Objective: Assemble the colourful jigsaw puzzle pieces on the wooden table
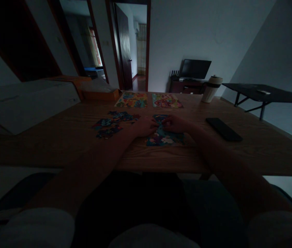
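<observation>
A partly assembled jigsaw puzzle (163, 139) in blue and green, with pale shapes along its lower edge, lies on the wooden table in front of me. My left hand (145, 126) bends over its left side, fingers drawn together at the surface; anything under them is hidden. From the other side my right hand (174, 124) reaches over the upper part, thumb and fingers pinched on what looks like a puzzle piece, dim and mostly covered. Loose puzzle pieces (109, 123) form a dark, spread-out heap to the left of my left hand.
Two colourful picture sheets, a left one (131, 100) and a right one (167, 101), lie farther back. A black phone-like slab (223, 129) and a pale tumbler (211, 90) are on the right. An orange box (100, 94) and a large white box (29, 103) stand left.
</observation>
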Action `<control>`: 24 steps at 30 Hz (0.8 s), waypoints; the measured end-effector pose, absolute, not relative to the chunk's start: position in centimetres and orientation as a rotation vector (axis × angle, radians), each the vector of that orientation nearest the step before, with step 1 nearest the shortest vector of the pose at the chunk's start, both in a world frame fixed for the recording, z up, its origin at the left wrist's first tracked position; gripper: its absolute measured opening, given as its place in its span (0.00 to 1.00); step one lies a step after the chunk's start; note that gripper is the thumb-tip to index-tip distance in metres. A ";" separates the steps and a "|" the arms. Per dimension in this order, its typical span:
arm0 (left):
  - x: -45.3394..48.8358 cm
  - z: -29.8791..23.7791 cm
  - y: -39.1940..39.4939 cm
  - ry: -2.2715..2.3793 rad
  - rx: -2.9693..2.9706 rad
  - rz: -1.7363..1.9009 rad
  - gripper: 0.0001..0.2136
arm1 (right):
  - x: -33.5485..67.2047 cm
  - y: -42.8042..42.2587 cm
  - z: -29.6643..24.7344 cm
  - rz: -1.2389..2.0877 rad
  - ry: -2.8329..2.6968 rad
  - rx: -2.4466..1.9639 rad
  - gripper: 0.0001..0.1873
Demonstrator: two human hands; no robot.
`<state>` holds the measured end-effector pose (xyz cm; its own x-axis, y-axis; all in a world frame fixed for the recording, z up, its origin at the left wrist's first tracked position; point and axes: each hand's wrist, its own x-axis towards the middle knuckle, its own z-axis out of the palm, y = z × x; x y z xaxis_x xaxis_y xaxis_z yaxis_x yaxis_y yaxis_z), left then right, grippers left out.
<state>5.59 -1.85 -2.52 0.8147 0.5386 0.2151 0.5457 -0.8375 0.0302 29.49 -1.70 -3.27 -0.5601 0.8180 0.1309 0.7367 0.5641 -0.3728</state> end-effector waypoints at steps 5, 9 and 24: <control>5.6 -2.3 -2.2 -0.891 -2.937 -0.324 0.15 | 29.3 -2.2 -2.7 0.440 -2.523 -1.262 0.15; 5.5 -2.0 -2.3 -0.907 -2.922 -0.307 0.15 | 29.1 -2.3 -2.6 0.449 -2.528 -1.245 0.14; 5.3 -2.0 -2.3 -0.869 -2.952 -0.299 0.15 | 29.2 -2.3 -2.5 0.449 -2.561 -1.250 0.12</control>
